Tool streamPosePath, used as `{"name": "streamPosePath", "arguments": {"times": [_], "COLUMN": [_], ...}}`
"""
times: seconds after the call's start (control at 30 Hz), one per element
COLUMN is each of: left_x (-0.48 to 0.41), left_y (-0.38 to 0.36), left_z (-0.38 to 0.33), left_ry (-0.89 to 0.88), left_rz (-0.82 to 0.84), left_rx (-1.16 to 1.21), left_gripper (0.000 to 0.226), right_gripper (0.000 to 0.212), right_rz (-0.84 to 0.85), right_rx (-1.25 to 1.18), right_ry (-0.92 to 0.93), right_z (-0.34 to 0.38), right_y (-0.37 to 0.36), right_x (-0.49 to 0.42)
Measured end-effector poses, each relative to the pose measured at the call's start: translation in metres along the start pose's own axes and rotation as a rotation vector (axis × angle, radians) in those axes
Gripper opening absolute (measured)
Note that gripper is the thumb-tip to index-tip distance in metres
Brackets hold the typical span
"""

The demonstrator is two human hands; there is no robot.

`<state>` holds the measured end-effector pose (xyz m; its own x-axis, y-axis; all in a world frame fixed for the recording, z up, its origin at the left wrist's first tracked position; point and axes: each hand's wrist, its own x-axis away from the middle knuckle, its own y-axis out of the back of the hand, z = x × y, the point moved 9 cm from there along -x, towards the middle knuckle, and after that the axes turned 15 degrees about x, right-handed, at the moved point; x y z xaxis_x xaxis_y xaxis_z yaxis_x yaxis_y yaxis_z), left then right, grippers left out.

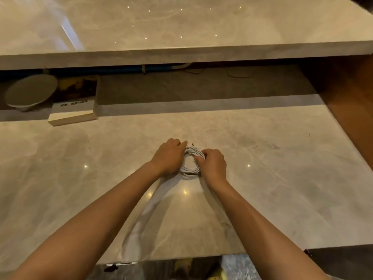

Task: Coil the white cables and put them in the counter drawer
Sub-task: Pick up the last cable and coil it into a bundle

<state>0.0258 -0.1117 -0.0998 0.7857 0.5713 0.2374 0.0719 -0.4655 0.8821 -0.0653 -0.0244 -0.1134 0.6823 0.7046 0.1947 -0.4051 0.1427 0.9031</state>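
**Coil in both hands, no drawer in sight**

The white cable [189, 171] sits as a small, tight ring on the desk [80, 178], about midway between its near and far edges and a little toward the right edge. The left hand [168, 157] is curled on the ring's left side and the right hand [214, 165] grips its right side, fingers hooked into the loop. The two hands are close together, with only the ring between them.

To finish the coil well, tuck the loose end under a turn and keep both sides pinched while lifting, or the loops may spring open.

Past the desk's far edge, a bowl [30, 92] and a book [74, 106] sit in a recess toward the left. I cannot tell what the bowl holds. No drawer shows.
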Motion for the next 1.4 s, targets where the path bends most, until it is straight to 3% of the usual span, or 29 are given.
{"name": "streamPosePath", "arguments": {"times": [0.2, 0.37, 0.57, 0.9, 1.0, 1.1, 1.4], "left_x": [0.002, 0.001, -0.002, -0.016, -0.017, -0.017, -0.012], "left_y": [0.000, -0.003, -0.001, 0.025, 0.031, 0.028, -0.029], "left_z": [0.000, 0.006, -0.010, -0.089, -0.125, -0.171, -0.273], "left_ry": [-0.073, 0.017, 0.123, -0.030, -0.118, -0.215, -0.313], "left_rz": [-0.058, -0.046, 0.005, -0.038, -0.028, 0.041, 0.278], "left_rx": [0.185, 0.402, 0.628, 0.784, 0.843, 0.845, 0.844], "left_gripper": [0.044, 0.043, 0.047, 0.041, 0.041, 0.044, 0.044], "right_gripper": [0.027, 0.026, 0.021, 0.025, 0.022, 0.025, 0.025], "right_rz": [-0.034, -0.061, 0.001, 0.000, 0.048, -0.067, -0.374], "right_rx": [0.085, 0.111, -0.330, -0.743, -1.057, -1.161, -1.086], "right_ry": [0.019, 0.017, -0.157, -0.205, -0.245, -0.269, -0.420], "right_z": [0.006, 0.008, -0.014, -0.065, -0.080, -0.108, -0.203], "right_y": [0.001, 0.005, 0.004, 0.072, 0.089, 0.117, 0.161], "right_x": [0.002, 0.008, 0.009, 0.022, 0.038, 0.052, 0.109]}}
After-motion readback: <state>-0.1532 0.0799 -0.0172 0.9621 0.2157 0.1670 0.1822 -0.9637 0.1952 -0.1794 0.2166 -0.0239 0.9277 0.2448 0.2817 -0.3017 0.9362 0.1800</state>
